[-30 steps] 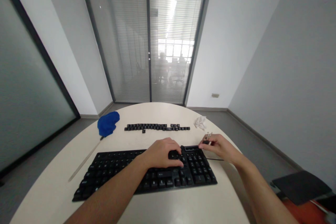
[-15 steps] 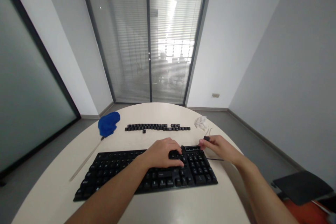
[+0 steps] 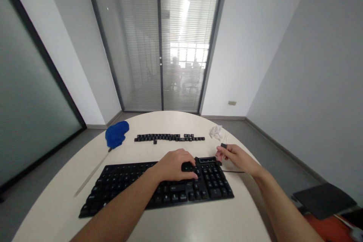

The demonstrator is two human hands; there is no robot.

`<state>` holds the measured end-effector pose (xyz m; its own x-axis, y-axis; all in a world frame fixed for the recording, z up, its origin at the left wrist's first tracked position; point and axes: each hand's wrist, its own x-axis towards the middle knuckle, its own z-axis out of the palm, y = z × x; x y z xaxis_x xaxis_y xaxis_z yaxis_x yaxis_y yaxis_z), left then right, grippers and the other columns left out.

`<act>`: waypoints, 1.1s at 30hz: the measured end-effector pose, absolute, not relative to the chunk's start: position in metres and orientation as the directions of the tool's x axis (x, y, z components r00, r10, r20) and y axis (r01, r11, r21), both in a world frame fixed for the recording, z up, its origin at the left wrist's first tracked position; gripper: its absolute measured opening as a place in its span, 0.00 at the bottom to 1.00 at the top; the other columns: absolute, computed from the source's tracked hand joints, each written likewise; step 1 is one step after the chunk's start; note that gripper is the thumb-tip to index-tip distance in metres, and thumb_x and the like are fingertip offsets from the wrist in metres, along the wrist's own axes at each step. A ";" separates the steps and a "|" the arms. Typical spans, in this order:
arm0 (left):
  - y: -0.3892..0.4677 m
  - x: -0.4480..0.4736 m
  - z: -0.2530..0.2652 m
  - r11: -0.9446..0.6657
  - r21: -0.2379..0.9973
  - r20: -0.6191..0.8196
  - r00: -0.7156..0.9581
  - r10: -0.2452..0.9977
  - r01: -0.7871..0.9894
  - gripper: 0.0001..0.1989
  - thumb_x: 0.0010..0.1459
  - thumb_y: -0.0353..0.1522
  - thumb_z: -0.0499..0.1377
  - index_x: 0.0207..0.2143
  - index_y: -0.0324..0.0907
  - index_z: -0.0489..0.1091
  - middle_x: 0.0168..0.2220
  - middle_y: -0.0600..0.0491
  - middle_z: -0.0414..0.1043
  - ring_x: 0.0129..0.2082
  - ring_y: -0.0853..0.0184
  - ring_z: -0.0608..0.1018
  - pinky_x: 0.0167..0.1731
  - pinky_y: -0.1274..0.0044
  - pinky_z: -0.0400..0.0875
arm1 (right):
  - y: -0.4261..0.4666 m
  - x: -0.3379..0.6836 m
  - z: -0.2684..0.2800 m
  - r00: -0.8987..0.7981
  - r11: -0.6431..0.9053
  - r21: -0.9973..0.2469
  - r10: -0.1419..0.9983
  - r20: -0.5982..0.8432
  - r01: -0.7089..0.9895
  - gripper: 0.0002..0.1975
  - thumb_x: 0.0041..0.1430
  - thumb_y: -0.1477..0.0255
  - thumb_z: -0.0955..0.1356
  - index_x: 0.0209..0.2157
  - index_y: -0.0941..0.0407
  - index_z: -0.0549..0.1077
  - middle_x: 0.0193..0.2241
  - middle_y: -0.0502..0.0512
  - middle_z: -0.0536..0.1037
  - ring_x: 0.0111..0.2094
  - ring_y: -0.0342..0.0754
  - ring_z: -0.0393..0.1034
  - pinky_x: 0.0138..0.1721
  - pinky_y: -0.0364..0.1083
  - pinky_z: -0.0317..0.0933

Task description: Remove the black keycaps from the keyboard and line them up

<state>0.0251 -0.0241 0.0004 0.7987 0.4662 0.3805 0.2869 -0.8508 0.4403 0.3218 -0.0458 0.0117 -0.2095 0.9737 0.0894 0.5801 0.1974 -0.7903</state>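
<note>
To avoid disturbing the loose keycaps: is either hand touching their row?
No: the left hand is on the keyboard and the right hand near its far right corner, both apart from the loose keycaps.

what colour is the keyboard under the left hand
The keyboard is black, with pale markings on its keys, as the head view shows.

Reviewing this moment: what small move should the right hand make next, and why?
Probably tilt the small black tool so its thin pale prongs point down at the keyboard. The right hand holds it with the prongs pointing up and away from the keyboard, while the left hand rests on the keyboard and loose keycaps lie beyond it.
</note>
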 end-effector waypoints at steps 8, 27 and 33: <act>-0.023 0.027 -0.003 -0.752 0.498 0.356 0.689 0.631 0.432 0.15 0.58 0.41 0.63 0.45 0.44 0.71 0.43 0.53 0.76 0.42 0.64 0.76 0.44 0.74 0.70 | -0.045 0.290 0.007 -0.090 0.239 -0.848 0.970 0.224 0.472 0.27 0.61 0.49 0.64 0.37 0.60 0.79 0.29 0.59 0.82 0.29 0.50 0.77 0.34 0.46 0.69; -0.020 0.028 -0.003 -0.739 0.538 0.431 0.621 0.655 0.406 0.09 0.60 0.36 0.62 0.43 0.45 0.72 0.38 0.55 0.75 0.37 0.68 0.76 0.38 0.78 0.71 | -0.057 0.240 0.007 -0.219 0.318 -0.855 0.944 0.246 0.411 0.21 0.64 0.54 0.64 0.42 0.57 0.79 0.36 0.57 0.82 0.37 0.52 0.77 0.42 0.49 0.69; -0.022 0.028 -0.001 -0.755 0.534 0.438 0.639 0.632 0.380 0.08 0.62 0.37 0.59 0.43 0.45 0.72 0.39 0.54 0.75 0.39 0.67 0.76 0.41 0.77 0.71 | -0.054 0.241 0.002 -0.183 0.313 -0.857 0.948 0.259 0.410 0.22 0.63 0.53 0.64 0.40 0.57 0.79 0.31 0.55 0.81 0.33 0.51 0.76 0.38 0.48 0.69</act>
<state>0.0282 -0.0217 -0.0007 0.6394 0.6318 0.4382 0.3804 -0.7552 0.5339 0.2413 -0.0538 0.0021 -0.1832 0.9483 0.2590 0.4096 0.3132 -0.8568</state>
